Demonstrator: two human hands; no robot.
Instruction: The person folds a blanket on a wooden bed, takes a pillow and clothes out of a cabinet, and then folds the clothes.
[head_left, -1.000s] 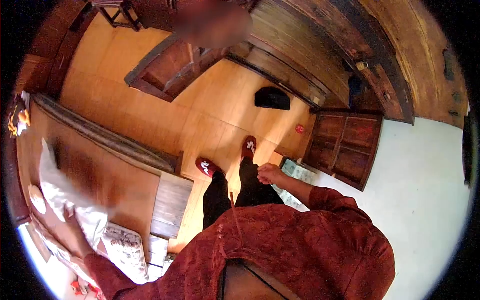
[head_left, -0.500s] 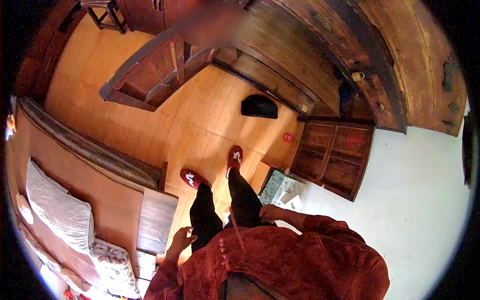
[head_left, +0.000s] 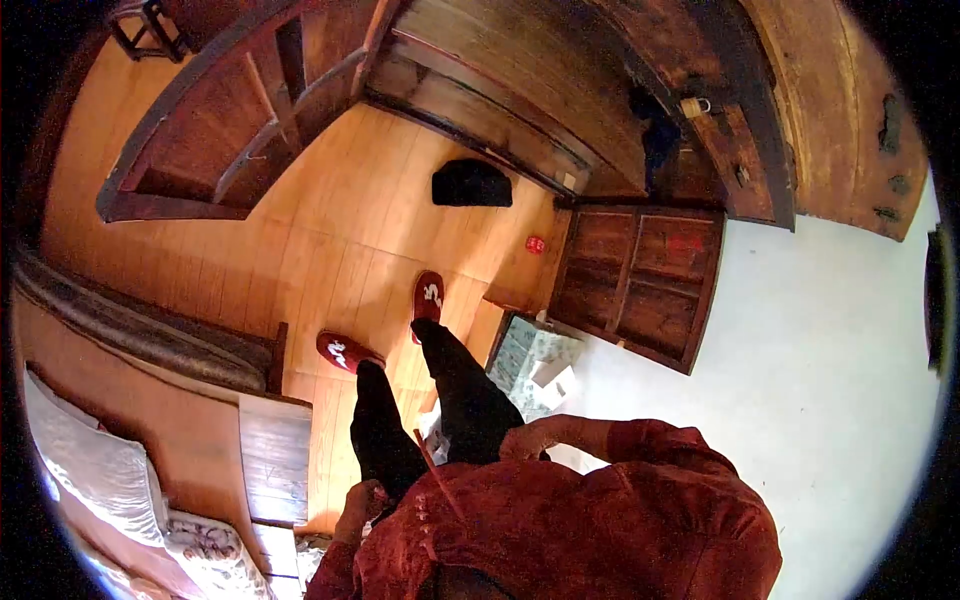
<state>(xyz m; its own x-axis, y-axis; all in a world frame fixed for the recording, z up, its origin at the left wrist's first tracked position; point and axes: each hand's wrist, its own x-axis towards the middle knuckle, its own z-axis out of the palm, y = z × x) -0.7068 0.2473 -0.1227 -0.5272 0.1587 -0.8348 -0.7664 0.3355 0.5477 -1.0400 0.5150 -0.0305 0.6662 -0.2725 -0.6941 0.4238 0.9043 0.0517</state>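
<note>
Back from the white cloth [head_left: 95,475] at eight o'clock, the left hand [head_left: 358,508] hangs beside the black trousers [head_left: 463,398], between six and seven; the right hand [head_left: 527,439] is near them, hands apart, grips unclear.

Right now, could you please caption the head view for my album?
Left hand and right hand near dark trousers, red slippers on wooden floor.
</note>
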